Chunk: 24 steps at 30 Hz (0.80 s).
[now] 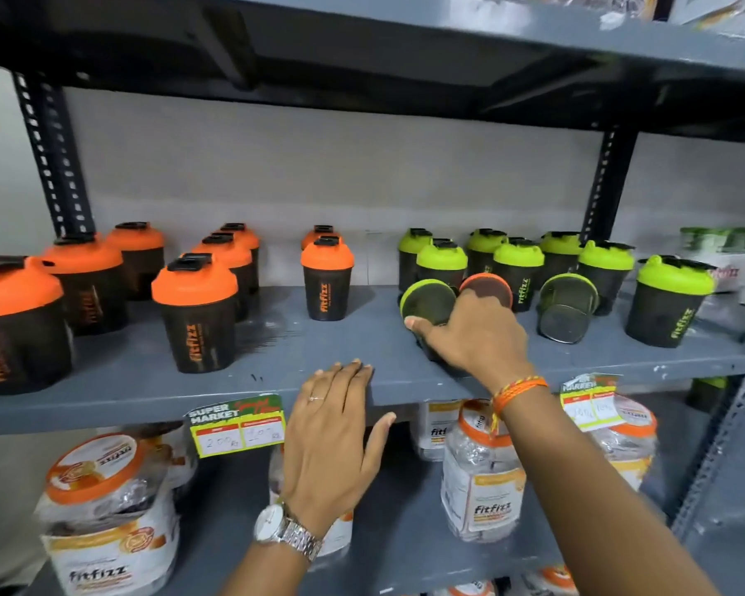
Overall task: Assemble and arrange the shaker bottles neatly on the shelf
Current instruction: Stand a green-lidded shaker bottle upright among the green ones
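While right hand (469,333) grips, three bottles (566,307) toppled.

1. The single head camera looked forward and slightly down, close to the grey shelf (147,380) crossing mid-frame.
2. Its wide lens bowed the uprights at the frame edges.
3. Both forearms entered from the bottom edge.

Eight orange-lidded shaker bottles (327,282) are counted standing upright on the shelf (147,393), and seven green-lidded shaker bottles (669,298) are counted upright to the right. Three more bottles are seen lying tipped over among them: two green-rimmed (427,301) and one orange-rimmed (489,288). Two price tags (237,425) are counted on the shelf edge.
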### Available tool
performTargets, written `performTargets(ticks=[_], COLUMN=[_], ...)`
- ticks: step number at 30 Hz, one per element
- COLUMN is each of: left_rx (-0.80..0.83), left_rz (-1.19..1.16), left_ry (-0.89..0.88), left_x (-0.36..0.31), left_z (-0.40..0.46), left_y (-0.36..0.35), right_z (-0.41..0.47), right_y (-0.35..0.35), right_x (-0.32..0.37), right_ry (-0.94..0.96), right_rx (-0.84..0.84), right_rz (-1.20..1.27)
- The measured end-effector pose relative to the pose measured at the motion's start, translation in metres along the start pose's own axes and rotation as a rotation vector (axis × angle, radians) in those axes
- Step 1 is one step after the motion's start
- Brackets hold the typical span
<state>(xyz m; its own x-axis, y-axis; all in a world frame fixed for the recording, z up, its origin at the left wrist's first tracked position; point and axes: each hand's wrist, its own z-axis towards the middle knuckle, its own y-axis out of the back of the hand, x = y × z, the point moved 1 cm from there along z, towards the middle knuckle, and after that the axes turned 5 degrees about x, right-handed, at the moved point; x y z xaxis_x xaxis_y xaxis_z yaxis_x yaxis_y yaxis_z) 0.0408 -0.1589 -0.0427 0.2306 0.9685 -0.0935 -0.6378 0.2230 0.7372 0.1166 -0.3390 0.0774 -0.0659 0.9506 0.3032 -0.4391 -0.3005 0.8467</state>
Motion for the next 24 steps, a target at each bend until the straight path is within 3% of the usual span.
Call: performTargets(ticks=[11,14,16,18,22,24], left_rx=[-0.104,-0.126,-0.127,-0.126,-0.117,-0.111], left_rz=[0.113,0.129,0.14,0.144,0.154,0.157], left_ry=[-0.039,-0.039,-0.039,-0.038,-0.043,-0.042], left_x=[0.008,0.008,0.008,0.008,0.007,0.008], left_z=[0.001,0.002,0.002,0.002,0.001,0.0], left_y=[-0.022,-0.024,-0.025,-0.025,-0.023,-0.022], right_z=[0.005,0.004,0.002,0.001,0.003,0.005], right_y=[-0.009,-0.009,-0.005,-0.004,-0.006,-0.005], right_x=[-0.027,-0.039,-0.044,-0.046,-0.045,-0.044], right_ry=[-0.065,-0.124,-0.181,-0.23,-0.275,-0.232], right_rx=[-0.075,-0.024,0.023,0.095,0.411,0.503], right_rz=[0.218,0.365,0.563,0.93,1.646,1.802])
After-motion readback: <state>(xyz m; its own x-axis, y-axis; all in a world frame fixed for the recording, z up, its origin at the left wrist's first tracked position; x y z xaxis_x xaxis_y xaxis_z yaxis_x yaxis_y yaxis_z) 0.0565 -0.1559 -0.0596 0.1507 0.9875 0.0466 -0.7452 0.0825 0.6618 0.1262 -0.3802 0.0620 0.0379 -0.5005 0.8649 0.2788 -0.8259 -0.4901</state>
